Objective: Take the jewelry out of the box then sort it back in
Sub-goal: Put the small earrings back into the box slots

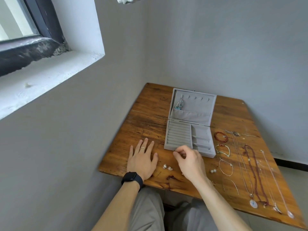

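Right hand (189,161), fingertips pinched together at the front rim of the open jewelry box (201,130); any item held is too small to discern. Left hand (141,160) flat, fingers spread, on the table (150,114). Necklaces (252,170) lie right of the box, thin chains barely visible.

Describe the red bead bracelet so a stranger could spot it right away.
Find the open grey jewelry box on the wooden table. Just right of its tray, at the far end of the laid-out pieces, lies the red bead bracelet. It is a small loop of glossy red beads, unlike the pale cord bracelet nearer you and the long necklaces further right.
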{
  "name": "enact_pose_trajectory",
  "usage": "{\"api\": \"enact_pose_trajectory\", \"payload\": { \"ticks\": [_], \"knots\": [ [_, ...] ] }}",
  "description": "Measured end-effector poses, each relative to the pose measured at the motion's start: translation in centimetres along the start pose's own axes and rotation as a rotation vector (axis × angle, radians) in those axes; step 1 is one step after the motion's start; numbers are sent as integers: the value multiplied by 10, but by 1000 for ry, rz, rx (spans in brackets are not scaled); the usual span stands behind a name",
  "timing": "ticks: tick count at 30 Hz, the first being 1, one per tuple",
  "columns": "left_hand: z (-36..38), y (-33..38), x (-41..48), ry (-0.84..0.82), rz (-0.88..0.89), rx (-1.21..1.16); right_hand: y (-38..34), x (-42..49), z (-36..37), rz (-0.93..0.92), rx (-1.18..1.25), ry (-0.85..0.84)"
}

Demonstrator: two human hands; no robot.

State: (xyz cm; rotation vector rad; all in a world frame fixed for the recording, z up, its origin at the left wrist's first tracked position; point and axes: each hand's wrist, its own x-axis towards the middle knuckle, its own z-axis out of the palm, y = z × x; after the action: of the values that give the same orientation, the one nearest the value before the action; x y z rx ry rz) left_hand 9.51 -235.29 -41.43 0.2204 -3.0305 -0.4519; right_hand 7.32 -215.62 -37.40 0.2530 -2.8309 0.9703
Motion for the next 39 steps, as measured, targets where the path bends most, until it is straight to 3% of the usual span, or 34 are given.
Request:
{"api": "enact_pose_trajectory", "payload": {
  "ticks": [9,12,17,21,31,39],
  "knots": [
    [-5,1,2,64,-1,-84,14,-27,-40,94,353,63],
    [-20,18,-1,114,98,-316,20,-33,-45,109,452,50],
    [-49,75,-4,-131,264,-800,24,-39,-50,124,613,24],
    [-54,93,-5,-260,271,-919,27,-42,-54,167,713,9],
    [-51,107,-21,-202,232,-994,18,-55,-58,341,925,29],
    [-58,108,-27,-261,86,-1242,7,-54,-57,497,1245,-101]
  ]
}}
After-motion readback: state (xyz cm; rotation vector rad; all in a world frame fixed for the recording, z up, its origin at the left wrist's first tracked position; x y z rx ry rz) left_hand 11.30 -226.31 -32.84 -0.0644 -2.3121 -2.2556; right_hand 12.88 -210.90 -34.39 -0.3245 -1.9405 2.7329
